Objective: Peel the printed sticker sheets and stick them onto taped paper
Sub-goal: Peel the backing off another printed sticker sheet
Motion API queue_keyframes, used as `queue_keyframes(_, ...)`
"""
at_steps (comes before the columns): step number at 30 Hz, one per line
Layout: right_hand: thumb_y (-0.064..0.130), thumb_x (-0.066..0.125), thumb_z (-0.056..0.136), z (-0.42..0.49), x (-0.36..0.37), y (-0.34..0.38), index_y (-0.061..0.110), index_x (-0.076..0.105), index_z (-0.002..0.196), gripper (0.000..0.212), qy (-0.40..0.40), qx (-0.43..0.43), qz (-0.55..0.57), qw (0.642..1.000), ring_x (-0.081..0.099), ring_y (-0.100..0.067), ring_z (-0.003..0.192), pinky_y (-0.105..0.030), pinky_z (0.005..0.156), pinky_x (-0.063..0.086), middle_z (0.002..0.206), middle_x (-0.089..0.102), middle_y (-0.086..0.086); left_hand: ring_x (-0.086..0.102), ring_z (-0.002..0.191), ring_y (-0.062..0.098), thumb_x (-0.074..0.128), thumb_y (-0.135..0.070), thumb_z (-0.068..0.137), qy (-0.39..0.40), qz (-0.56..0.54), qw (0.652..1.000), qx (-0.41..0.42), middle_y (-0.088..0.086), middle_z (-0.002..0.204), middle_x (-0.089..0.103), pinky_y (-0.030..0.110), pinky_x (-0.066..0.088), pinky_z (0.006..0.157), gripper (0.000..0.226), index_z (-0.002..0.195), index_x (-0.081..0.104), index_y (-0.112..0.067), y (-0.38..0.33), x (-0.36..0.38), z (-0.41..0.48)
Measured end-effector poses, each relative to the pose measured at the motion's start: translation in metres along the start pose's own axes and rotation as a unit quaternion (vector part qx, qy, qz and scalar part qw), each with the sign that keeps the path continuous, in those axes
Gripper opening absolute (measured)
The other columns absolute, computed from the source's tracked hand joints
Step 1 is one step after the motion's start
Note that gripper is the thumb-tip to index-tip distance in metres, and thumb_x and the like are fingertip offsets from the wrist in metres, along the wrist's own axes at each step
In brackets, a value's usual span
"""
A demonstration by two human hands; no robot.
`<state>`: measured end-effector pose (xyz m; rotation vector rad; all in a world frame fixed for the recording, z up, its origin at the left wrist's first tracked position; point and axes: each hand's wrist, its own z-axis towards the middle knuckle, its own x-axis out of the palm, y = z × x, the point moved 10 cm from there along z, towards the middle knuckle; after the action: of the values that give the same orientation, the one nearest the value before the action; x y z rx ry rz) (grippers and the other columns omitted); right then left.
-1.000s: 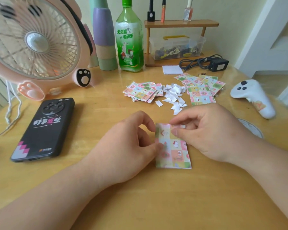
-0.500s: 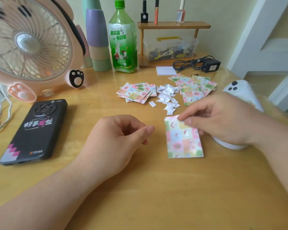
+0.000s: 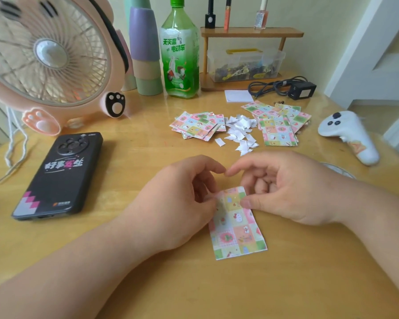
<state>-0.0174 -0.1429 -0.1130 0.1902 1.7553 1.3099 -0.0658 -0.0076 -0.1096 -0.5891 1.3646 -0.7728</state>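
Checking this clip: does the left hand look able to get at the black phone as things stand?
Likely yes, once it lets go: the left hand pinches the sticker sheet along with the right hand, but only bare table lies between it and the phone.

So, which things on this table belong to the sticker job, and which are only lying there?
Job: sticker sheet held by left hand and right hand; left pile of sheets; right pile of sheets; white paper scraps.
Lying about: phone; fan; green bottle; white controller; charger.
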Motion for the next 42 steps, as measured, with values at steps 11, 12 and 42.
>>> queue_keyframes(11, 0.025, 0.079, 0.081, -0.015, -0.005, 0.034, 0.034, 0.061, 0.086, 0.02, -0.034, -0.018, -0.24, 0.97, 0.056, -0.01, 0.067, -0.027, 0.064, 0.049, 0.07, 0.054, 0.038, 0.059, 0.074, 0.004, 0.075, -0.018, 0.085, -0.016, 0.065, 0.997, 0.023, -0.025, 0.09, 0.065, 0.012, 0.044, 0.064, 0.041, 0.116, 0.06, -0.041, -0.009, -0.004, -0.001)
queue_keyframes(12, 0.023, 0.076, 0.082, -0.017, -0.014, 0.033, 0.032, 0.064, 0.083, 0.016, -0.055, -0.01, -0.226, 0.973, 0.057, -0.011, 0.06, -0.031, 0.064, 0.051, 0.062, 0.055, 0.034, 0.059, 0.074, 0.005, 0.075, -0.018, 0.086, -0.032, 0.057, 0.997, 0.028, -0.026, 0.09, 0.066, 0.012, 0.044, 0.064, 0.038, 0.113, 0.061, -0.041, -0.009, -0.007, -0.002)
queue_keyframes(42, -0.002, 0.07, 0.079, -0.031, -0.007, 0.064, 0.039, 0.041, 0.143, 0.082, -0.101, -0.186, 0.024, 0.977, 0.064, -0.028, 0.082, -0.033, 0.084, 0.055, 0.086, 0.063, -0.002, 0.058, 0.113, 0.05, 0.084, -0.02, 0.068, -0.011, -0.39, 0.919, 0.047, 0.021, 0.122, 0.064, 0.068, 0.049, 0.095, 0.074, 0.137, 0.055, -0.012, -0.008, -0.003, 0.0)
